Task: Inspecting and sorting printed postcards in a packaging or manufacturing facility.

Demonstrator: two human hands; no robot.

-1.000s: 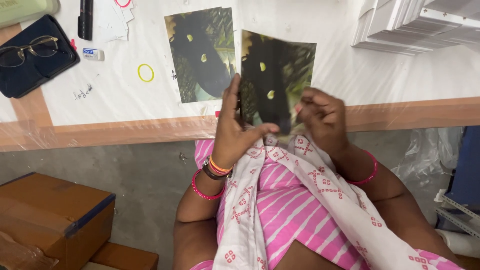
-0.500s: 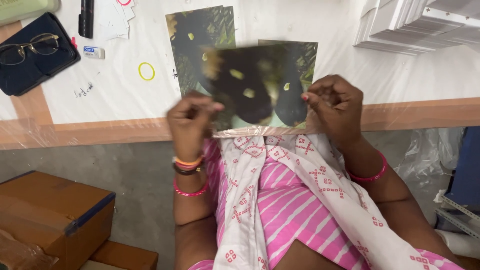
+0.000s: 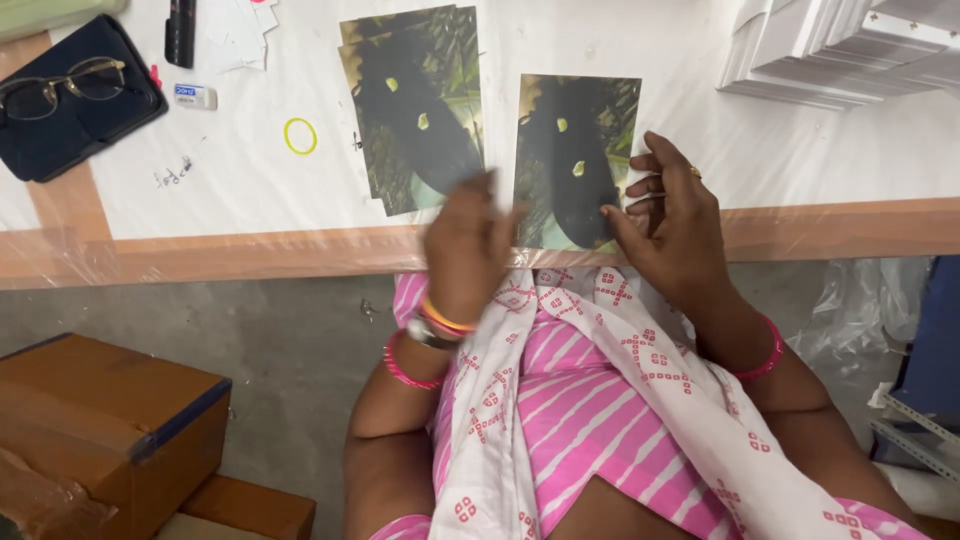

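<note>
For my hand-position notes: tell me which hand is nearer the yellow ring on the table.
Left. The left hand is right of and below the yellow ring, apart from it; the right hand lies farther right, beyond the held photo print.

Pink striped dress, white scarf with pink motifs over it, pink bangles on both wrists, and a gold ring on the right hand [image 3: 672, 225].

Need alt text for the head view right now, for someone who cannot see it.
Both hands, left hand and right hand, hold a dark glossy printed card at the edge of a white-topped table. A stack of similar dark cards lies beside it.
</note>
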